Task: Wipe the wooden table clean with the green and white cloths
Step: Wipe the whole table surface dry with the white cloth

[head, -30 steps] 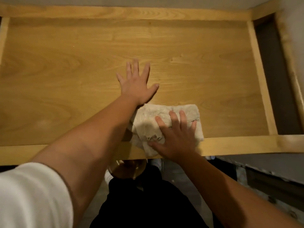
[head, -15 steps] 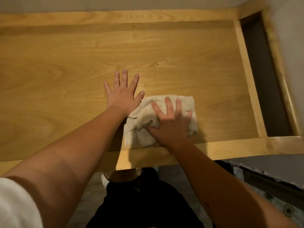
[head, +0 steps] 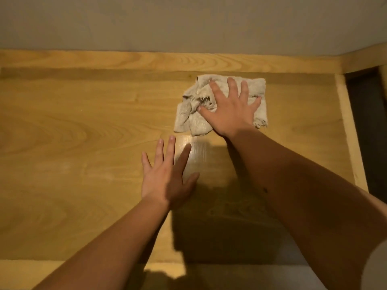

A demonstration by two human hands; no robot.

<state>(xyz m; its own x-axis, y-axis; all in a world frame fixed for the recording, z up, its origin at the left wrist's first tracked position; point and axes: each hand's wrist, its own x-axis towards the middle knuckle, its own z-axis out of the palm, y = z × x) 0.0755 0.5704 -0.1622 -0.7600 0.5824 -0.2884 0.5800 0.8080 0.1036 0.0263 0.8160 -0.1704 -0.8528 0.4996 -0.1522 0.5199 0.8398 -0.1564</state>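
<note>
The wooden table fills the view, a flat panel framed by paler raised strips. A crumpled white cloth lies near the far edge, right of centre. My right hand presses flat on top of it with fingers spread, covering the cloth's middle. My left hand rests flat on the bare wood nearer to me, fingers apart, holding nothing, a hand's length short of the cloth. A shiny damp streak shows on the wood between the hands. No green cloth is in view.
A grey wall rises behind the table's far strip. At the right a pale strip borders a dark gap. My arms cast a dark shadow on the near part of the table.
My right hand has pushed the white cloth from the near edge across to the far side of the table. My left hand stays flat on the wood, now behind the cloth.
</note>
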